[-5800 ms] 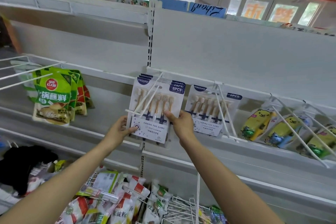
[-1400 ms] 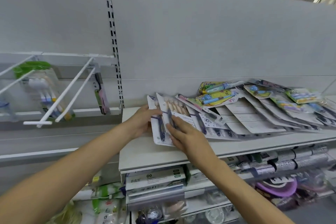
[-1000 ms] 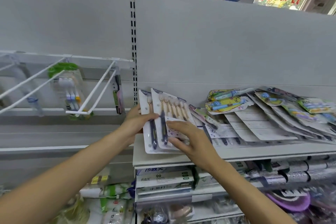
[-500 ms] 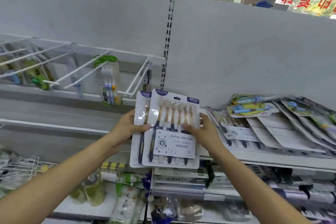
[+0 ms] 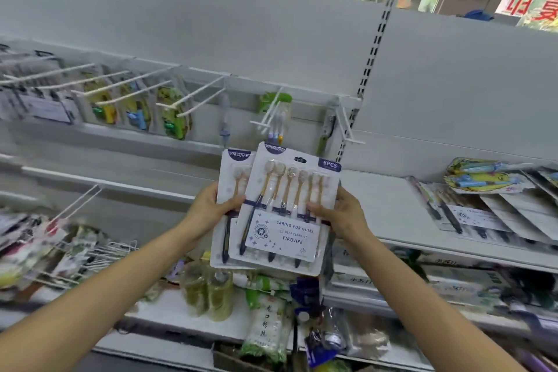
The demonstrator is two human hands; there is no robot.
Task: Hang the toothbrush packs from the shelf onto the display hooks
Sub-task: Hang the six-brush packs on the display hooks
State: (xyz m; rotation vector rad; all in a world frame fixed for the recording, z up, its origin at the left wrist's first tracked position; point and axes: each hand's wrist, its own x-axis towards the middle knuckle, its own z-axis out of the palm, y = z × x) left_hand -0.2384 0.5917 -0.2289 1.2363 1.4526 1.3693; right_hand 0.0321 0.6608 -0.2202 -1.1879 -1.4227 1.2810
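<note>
Both hands up in front of the shelving, holding two overlapping toothbrush packs [image 5: 283,214] upright, in the air, off any shelf. Left hand [image 5: 208,211] grips the left edge, thumb across the front of the rear pack; right hand [image 5: 341,214] grips the right edge of the front pack, thumb lying over the handles. Front pack reads YIKOJIFE, 6PCS, CARING FOR GUMS; six brushes with tan necks and dark handles under the blister, hang slot at its top edge uncovered. Rear pack sticks out left, same brand header. Above the packs: rail of white display hooks [image 5: 193,96]. Hooks toward the rail's left end carry yellow-green kids' toothbrush packs [image 5: 172,115]; the hook [image 5: 268,115] just above the held packs carries a green-topped pack [image 5: 277,118]; the hook at the rail's right end [image 5: 344,124] has a single slim pack [image 5: 326,133] hanging behind it. Right side: white shelf [image 5: 389,205], more toothbrush packs [image 5: 489,208] lying flat and fanned toward its right end, some face down. Lower shelves hold bagged goods [image 5: 265,323] and jars, blurred.
</note>
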